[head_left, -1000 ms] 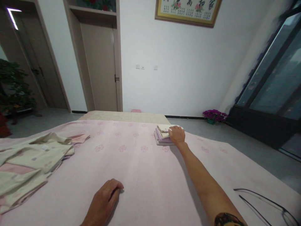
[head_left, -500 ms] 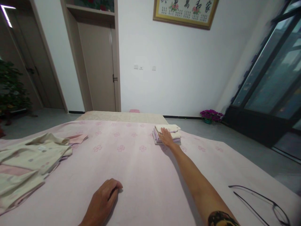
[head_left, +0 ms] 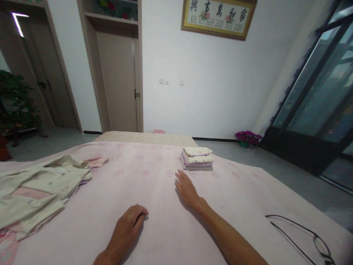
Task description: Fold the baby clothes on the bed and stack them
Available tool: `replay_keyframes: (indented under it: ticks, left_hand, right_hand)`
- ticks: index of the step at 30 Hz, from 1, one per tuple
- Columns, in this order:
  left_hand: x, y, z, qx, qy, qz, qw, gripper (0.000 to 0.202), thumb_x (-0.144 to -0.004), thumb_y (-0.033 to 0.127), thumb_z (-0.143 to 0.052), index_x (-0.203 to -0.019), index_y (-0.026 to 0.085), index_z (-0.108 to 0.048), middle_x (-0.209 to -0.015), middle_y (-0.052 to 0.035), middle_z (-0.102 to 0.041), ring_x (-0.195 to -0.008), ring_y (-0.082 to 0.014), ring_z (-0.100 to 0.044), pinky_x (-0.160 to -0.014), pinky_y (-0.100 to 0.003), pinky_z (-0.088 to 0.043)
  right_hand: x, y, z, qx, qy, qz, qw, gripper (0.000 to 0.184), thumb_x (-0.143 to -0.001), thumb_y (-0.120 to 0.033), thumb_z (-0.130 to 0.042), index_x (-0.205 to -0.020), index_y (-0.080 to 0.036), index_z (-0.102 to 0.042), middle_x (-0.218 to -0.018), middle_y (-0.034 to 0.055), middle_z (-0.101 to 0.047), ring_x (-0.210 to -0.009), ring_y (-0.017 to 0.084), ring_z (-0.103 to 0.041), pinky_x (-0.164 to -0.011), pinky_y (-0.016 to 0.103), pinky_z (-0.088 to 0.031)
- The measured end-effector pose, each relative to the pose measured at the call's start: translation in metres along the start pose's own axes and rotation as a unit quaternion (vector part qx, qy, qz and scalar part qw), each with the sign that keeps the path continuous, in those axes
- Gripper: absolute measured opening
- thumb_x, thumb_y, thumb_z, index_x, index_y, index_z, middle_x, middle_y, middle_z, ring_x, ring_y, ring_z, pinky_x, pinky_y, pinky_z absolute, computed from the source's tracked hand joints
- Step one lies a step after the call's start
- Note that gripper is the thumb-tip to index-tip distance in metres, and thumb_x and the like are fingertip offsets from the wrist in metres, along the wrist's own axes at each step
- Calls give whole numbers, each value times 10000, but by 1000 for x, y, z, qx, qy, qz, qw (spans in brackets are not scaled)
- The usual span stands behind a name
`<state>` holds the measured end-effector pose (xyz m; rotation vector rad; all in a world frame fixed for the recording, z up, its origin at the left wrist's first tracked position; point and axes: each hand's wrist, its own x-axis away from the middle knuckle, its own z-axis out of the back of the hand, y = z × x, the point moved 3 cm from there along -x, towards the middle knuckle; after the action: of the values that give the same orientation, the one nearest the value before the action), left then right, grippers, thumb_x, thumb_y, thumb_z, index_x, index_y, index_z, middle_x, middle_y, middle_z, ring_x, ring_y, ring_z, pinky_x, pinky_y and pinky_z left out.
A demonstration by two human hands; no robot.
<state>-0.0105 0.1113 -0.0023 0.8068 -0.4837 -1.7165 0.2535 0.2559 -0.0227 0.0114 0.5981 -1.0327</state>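
My right hand (head_left: 187,188) is open above the pink flowered cloth (head_left: 165,228), fingers spread, holding nothing. Just beyond its fingertips stands a neat stack of folded clothes (head_left: 197,159), cream on top with lilac and grey layers below; the hand is apart from it. My left hand (head_left: 129,224) rests on the cloth near the front, its fingers curled in and nothing seen in them. To the left lies a loose spread of cream and pink clothes (head_left: 59,178) with small printed spots, touched by neither hand.
A pair of eyeglasses (head_left: 306,235) lies at the right front of the cloth. Past its far edge shows a beige surface (head_left: 146,137). Purple flowers (head_left: 248,137) stand on the floor by the dark-framed glass door (head_left: 311,92). A leafy plant (head_left: 16,105) is at far left.
My right hand has lifted off the folded stack and drawn back toward me, leaving the stack in place. My left hand stays nearly where it was. The view has tilted slightly up and left.
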Motion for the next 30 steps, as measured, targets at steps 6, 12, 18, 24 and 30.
replay_keyframes:
  ticks: [6,12,18,24,30]
  left_hand:
    - [1,1,6,57,34,5,998,200,-891,215,-441,-859,214,-639,-867,-28,-679,-843,-193,-641,-803,-328,-484]
    - [-1,-30,28,134,215,85,964,249,-871,242,-447,-990,182,-657,-1014,-69,-686,-956,-211,-649,-844,-352,-532]
    - [5,-74,106,-71,411,69,906,300,-842,186,-485,-1107,198,-625,-1127,-89,-609,-1140,-259,-545,-1060,-454,-406]
    - [26,-106,206,-209,555,134,794,343,-848,181,-547,-1187,141,-589,-1275,-158,-532,-1264,-317,-445,-1099,-512,-309]
    - [55,-159,280,-137,551,375,733,573,-790,334,-688,-1259,93,-461,-1439,-219,-313,-1308,-455,-335,-1039,-610,-305]
  right_hand:
    - [55,-52,-6,-11,-136,-6,991,532,-975,-386,-432,-1476,-210,-445,-1567,100,-345,-1465,270,-284,-1209,492,-217]
    - [61,-70,11,12,-99,16,995,479,-979,-349,-409,-1431,-225,-508,-1518,86,-440,-1428,245,-361,-1202,463,-254]
    - [59,-70,10,22,-92,13,995,465,-969,-352,-409,-1392,-219,-549,-1488,80,-483,-1400,231,-405,-1196,447,-272]
    - [57,-68,12,6,-73,7,997,435,-955,-334,-417,-1335,-230,-599,-1438,74,-539,-1357,233,-460,-1170,451,-326]
    - [54,-65,10,-8,-60,-4,998,418,-943,-322,-423,-1295,-225,-629,-1406,71,-570,-1325,224,-494,-1152,436,-354]
